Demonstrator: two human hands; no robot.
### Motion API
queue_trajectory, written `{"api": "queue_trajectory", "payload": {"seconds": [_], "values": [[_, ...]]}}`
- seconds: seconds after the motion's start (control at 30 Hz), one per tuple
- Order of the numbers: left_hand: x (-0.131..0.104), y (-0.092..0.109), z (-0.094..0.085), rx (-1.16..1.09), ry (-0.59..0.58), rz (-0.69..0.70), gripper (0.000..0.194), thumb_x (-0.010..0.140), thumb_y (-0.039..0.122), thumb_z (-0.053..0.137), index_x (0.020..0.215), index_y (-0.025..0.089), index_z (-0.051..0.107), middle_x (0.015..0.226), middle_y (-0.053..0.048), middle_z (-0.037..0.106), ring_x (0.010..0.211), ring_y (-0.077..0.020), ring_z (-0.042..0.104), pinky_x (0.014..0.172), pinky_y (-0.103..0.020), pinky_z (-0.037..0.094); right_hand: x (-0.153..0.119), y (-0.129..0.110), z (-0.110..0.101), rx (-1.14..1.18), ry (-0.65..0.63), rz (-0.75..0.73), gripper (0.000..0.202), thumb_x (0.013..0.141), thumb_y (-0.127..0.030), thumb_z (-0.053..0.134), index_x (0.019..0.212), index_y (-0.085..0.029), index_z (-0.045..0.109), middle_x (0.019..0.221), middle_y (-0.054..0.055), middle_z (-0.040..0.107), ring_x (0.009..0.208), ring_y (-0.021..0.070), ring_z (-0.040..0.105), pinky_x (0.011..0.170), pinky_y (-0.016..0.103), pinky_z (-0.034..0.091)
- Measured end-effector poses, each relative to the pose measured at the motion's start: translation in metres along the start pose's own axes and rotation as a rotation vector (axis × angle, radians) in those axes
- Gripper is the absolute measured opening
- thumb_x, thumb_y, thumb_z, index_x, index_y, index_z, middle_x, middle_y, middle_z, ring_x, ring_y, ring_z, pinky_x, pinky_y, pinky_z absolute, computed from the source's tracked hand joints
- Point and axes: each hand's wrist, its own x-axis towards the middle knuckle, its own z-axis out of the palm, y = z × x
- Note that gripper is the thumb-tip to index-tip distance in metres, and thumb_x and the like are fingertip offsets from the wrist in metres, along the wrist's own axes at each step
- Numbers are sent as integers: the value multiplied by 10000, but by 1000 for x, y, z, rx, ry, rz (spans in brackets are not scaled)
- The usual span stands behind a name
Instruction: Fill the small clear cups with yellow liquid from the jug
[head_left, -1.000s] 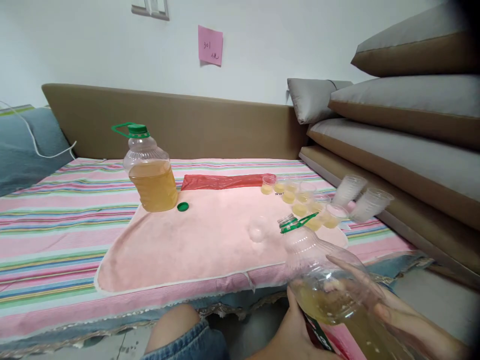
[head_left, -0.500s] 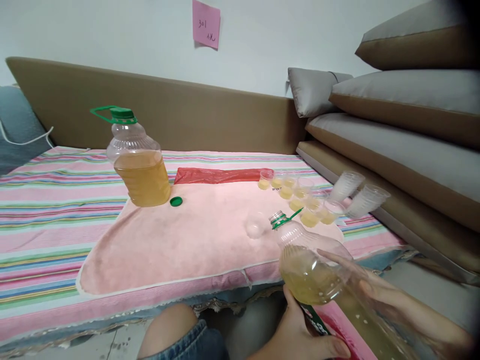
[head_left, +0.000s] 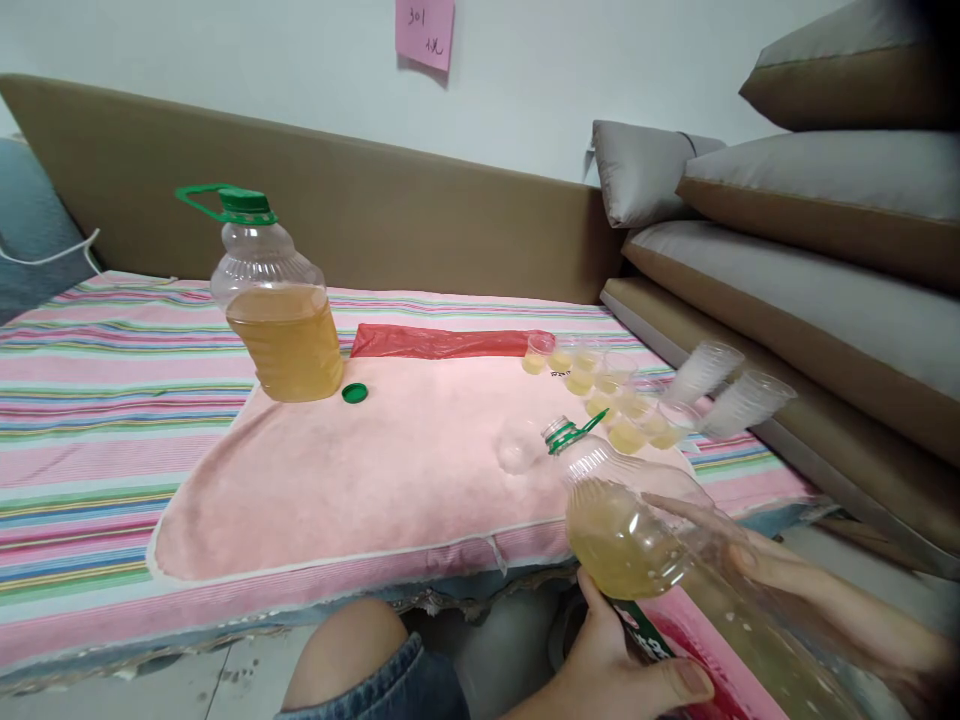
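Note:
A large clear plastic bottle (head_left: 626,545) of yellow liquid leans at a slant, its uncapped mouth pointing up and left. From below and the left, my left hand (head_left: 622,660) grips it around the pink and green label. My right hand (head_left: 787,575) holds the bottle's far right side, partly seen through the clear plastic. Just left of the bottle's mouth, a clear plastic cup (head_left: 516,452) with no visible liquid stands on the pink mat (head_left: 360,490). Behind the neck are several cups of yellow liquid (head_left: 628,432). The bottle's base is out of view.
A second big bottle (head_left: 289,340) with a green cap and handle stands at the left. Beside it lies a loose green cap (head_left: 355,393). Two stacks of clear cups (head_left: 746,402) lean at the right, near piled cushions (head_left: 817,270). A red plastic bag (head_left: 450,343) lies behind the mat.
The camera view has shifted slightly, so the scene sits a little differently in the picture. The tilted bottle and both hands keep nearly the same pose.

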Motion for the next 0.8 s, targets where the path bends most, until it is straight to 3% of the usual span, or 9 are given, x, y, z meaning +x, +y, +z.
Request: {"api": "queue_trajectory", "payload": {"seconds": [0.1,0.27,0.5,0.8], "values": [[-2,-2,-3,49,40,-84,1072,558,455,877,1392,303,220,1392,-141,520,1247,-337,549,866,-405,506,-1,-4,0,-1,-10,11,565,912,-479,487,1458,-382,379,1575,-63,314,1463,256,215,1168,380,307],[-4,1,-4,120,98,-230,1104,512,548,863,1396,320,241,1350,-124,546,1052,-287,666,641,-261,492,1,-12,0,-81,24,16,566,907,-478,502,1449,-342,416,1520,-23,422,1449,258,255,1172,375,302],[-2,-4,-6,175,168,-272,1150,436,644,843,1377,294,282,1206,-106,610,856,-223,690,607,-266,490,2,-14,-4,-95,39,42,575,901,-519,492,1437,-317,446,1500,-8,450,1465,259,173,1189,390,244],[2,1,4,177,184,-306,1144,400,692,819,1363,300,342,1242,-99,615,912,-248,698,664,-306,515,0,-20,-8,-55,22,91,586,881,-541,512,1423,-325,466,1465,18,500,1426,306,299,1176,445,270]]}}
